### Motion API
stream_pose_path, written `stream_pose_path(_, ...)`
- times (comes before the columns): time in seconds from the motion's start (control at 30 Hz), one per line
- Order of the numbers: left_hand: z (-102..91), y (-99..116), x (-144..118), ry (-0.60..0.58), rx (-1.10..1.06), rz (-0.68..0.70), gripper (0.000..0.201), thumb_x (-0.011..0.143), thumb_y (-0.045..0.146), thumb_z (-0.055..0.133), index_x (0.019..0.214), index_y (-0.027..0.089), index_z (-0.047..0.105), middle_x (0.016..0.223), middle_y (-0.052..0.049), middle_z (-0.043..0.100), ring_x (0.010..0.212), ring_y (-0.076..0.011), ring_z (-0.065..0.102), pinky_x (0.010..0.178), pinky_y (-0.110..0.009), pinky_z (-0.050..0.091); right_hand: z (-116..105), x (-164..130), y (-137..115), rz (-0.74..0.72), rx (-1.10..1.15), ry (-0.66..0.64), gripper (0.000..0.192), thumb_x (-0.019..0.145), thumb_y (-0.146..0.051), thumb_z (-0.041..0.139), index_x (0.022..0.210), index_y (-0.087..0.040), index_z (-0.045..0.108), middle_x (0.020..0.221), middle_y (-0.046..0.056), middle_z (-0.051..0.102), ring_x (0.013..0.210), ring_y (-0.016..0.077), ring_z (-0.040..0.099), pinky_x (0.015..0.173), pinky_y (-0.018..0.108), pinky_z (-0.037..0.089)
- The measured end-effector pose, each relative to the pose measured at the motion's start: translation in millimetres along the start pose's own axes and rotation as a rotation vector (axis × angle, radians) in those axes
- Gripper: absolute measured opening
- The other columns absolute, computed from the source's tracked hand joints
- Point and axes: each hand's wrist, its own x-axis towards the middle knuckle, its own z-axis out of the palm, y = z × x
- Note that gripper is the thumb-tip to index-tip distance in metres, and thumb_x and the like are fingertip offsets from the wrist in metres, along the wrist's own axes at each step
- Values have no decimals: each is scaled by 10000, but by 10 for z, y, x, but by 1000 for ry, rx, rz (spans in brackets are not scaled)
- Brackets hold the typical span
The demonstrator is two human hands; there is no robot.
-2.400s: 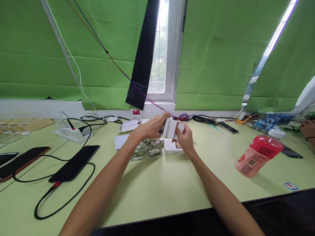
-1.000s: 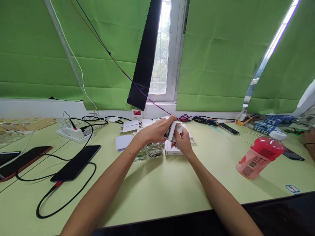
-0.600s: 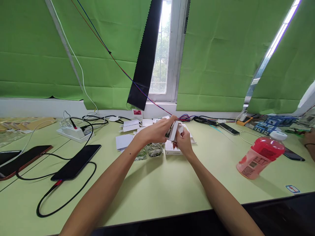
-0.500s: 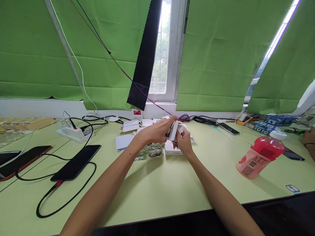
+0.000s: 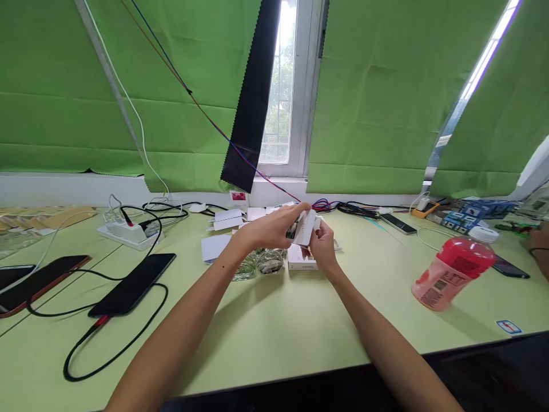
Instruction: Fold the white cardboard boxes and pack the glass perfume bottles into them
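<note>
A small white cardboard box (image 5: 305, 229) is held up in front of me between both hands. My left hand (image 5: 277, 226) is closed around its left side, with the thumb side on top. My right hand (image 5: 323, 246) pinches the box's right end at a raised flap. Something dark shows beside the left fingers, too small to name. Below the hands, a clear glass container (image 5: 270, 263) and a similar glass one (image 5: 245, 270) stand on the table. Next to them lies another white box (image 5: 301, 262) with print on it. Flattened or opened white cartons (image 5: 214, 249) lie to the left.
A black phone (image 5: 135, 286) with its cable lies at left, near a white power strip (image 5: 131, 233). A pink drink bottle (image 5: 452, 273) leans at right. Black cables (image 5: 355, 209) run along the back, by a phone (image 5: 398, 224). Part of another person (image 5: 539, 246) shows at far right.
The white box has turned in my hands, so a broader printed face shows now. My right hand has shifted slightly along its end. The rest stays put.
</note>
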Motion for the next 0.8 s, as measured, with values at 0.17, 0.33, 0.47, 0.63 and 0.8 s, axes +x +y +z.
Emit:
stream_pose_path(0.17,-24,-44,-13,10,-57,33,675,726,124,664,1339,252,411,1239,-97,644,1119,-280,620,865,-341,504,4,-8,-28,-13,40,-22,427,879,-652,660,944,-244,551,491,-92,532,291,125,472,277,239,300)
stream_pose_path(0.33,-105,-66,-49,46,-109,3,700,728,182,712,1349,263,401,1270,-94,643,1124,-279,643,883,-348,517,31,-40,-97,-57,36,-56,440,882,-632,668,1040,-239,548,672,-67,605,352,104,533,326,237,384)
stream_pose_path(0.47,-180,-66,-82,112,-119,-19,710,750,215,726,1366,262,376,1361,-120,611,1260,-306,607,971,-385,516,32,-76,-93,-80,12,-80,491,857,-638,677,1090,-261,467,775,-67,609,403,91,554,392,228,409)
stream_pose_path(0.63,-222,-99,-101,188,-187,34,700,749,226,750,1347,264,388,1373,-109,602,1320,-287,578,1096,-429,483,1,-95,-49,-198,-43,-152,446,936,-626,571,1184,-260,508,1011,31,680,635,144,658,562,283,517)
stream_pose_path(0.8,-237,-158,-115,200,-227,21,722,738,260,795,1346,255,406,1366,-123,608,1302,-292,599,1105,-458,496,-36,-100,-25,-363,-255,-168,548,962,-619,542,1357,-244,486,1209,108,660,1061,260,656,945,445,556)
